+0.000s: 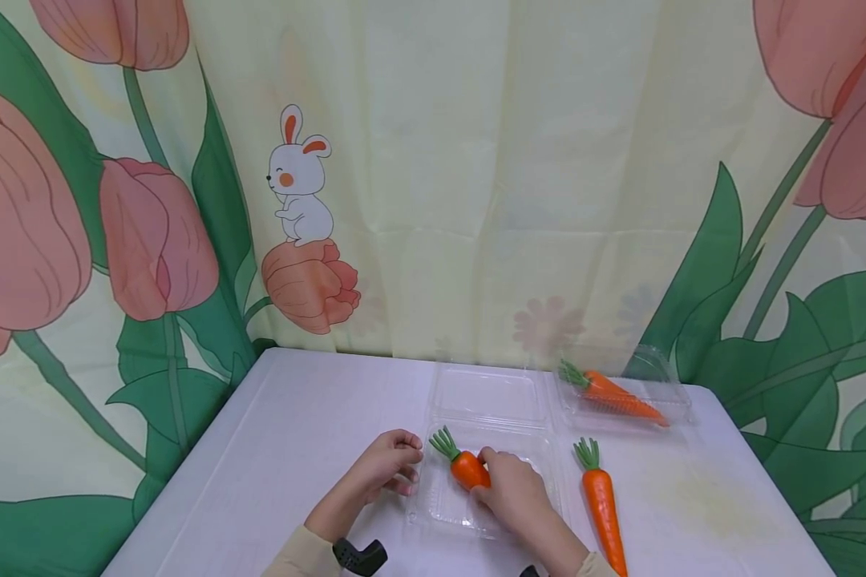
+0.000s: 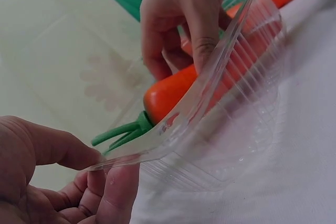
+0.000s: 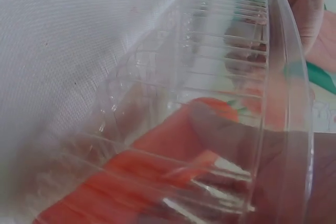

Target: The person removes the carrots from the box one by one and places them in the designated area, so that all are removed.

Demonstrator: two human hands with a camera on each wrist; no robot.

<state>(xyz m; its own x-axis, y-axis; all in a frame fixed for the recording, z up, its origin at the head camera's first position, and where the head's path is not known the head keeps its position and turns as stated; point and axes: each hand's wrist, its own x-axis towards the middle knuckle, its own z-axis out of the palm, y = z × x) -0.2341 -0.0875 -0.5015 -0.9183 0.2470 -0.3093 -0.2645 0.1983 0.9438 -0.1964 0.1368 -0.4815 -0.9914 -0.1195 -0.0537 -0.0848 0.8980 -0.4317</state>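
Beige sleeve point(image 1: 296, 555) and black wrist band point(image 1: 361, 557) come nearest the head camera, in front and to the left of the open container point(image 1: 440, 509). The right hand point(image 1: 515, 487) reaches into that container, thumb and fingers around the held carrot point(image 1: 467, 471), whose green top points toward the container's left rim. The left hand point(image 1: 386, 469) is at the container's left edge. Behind the container its lid point(image 1: 487, 393) lies folded back — not yet over the carrot. Behind it to the right, a second container point(image 1: 681, 407) has a packed carrot point(image 1: 613, 394) inside; that one looks finished, though clear plastic makes its closure hard to confirm. Just right of the open container a loose carrot point(image 1: 604, 509) lies on the white cloth point(image 1: 281, 449), so one seems boxed, one partway and one outside.

From the left wrist, the left thumb and fingers pinch the open container's rim, and the held carrot's greens sit near a corner of it.

From the right wrist, the container's ribbed wall stands before the carrot, which the right hand grips — whether it rests on the container's floor I cannot tell.
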